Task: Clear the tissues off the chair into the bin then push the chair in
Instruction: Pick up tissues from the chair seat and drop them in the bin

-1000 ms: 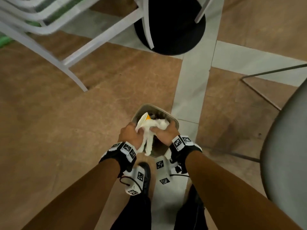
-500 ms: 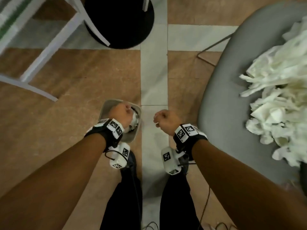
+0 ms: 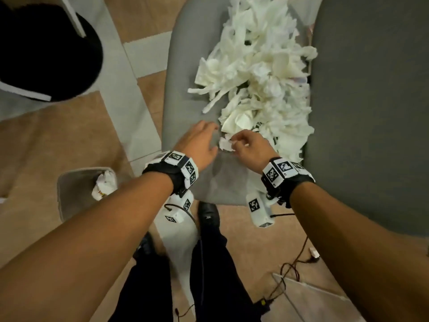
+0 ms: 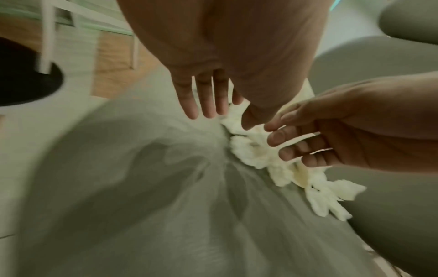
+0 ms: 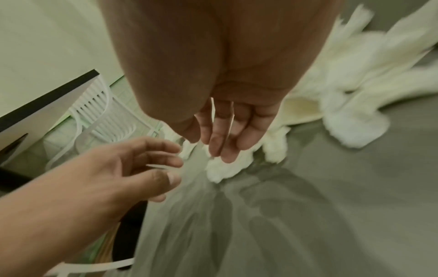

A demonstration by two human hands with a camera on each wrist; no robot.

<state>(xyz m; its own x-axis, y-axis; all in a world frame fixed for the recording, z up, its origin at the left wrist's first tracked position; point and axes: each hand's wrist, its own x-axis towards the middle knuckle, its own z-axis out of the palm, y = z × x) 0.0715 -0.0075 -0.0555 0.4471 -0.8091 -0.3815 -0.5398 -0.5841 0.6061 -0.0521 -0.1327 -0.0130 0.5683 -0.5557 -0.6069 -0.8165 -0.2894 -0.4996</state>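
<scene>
The tissues (image 3: pixel 257 73) lie heaped on the grey chair (image 3: pixel 185 94) seat, upper centre of the head view. The left hand (image 3: pixel 197 141) reaches toward the pile's near edge with fingers straight and apart, gripping nothing. The right hand (image 3: pixel 251 147) is just beside it, fingers loosely bent over a scrap; contact cannot be confirmed. The bin (image 3: pixel 69 194), lower left, holds 1 wad.
</scene>
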